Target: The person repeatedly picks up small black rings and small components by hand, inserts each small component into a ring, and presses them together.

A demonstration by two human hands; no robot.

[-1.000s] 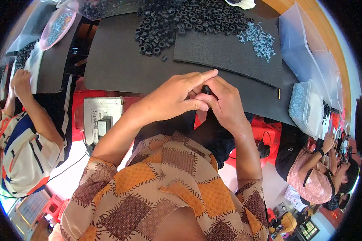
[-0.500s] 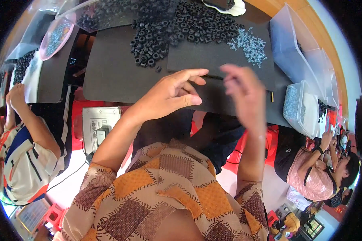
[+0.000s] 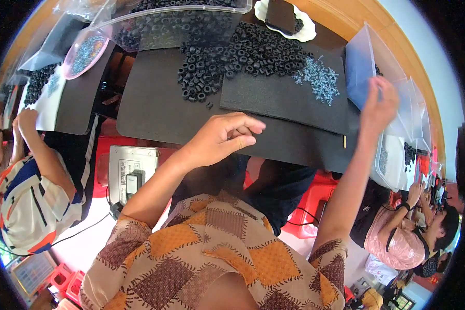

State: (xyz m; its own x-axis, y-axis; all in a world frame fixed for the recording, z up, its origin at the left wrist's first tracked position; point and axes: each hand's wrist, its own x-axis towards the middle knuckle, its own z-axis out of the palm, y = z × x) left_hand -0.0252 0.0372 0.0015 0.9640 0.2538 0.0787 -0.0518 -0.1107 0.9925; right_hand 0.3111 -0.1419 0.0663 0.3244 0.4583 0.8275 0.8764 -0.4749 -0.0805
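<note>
My left hand (image 3: 226,135) hovers above the near edge of the dark table, fingers half curled and thumb a little apart from them. Nothing shows in it. My right hand (image 3: 381,106) is raised at the right, in front of the tall clear bin (image 3: 360,64). Its thumb and fingers are drawn together, and whatever is between them is hidden. Ahead of both hands lies a flat dark foam mat (image 3: 279,106). Black ring-shaped parts (image 3: 266,49) are heaped on its far side, and small pale blue clear pieces (image 3: 320,82) are scattered at its right.
A large clear tub (image 3: 186,28) of black parts tips over the far left. Beyond the heap, a white scalloped dish (image 3: 307,31) holds a dark block. A small brass-coloured piece (image 3: 344,141) stands by the mat's corner. Co-workers sit at both sides; a pink bowl (image 3: 102,54) is at left.
My right hand has swung right and away, from beside the left hand to the clear bin. The left hand's fingers have curled in more. The view has shifted slightly, with the table lower in it.
</note>
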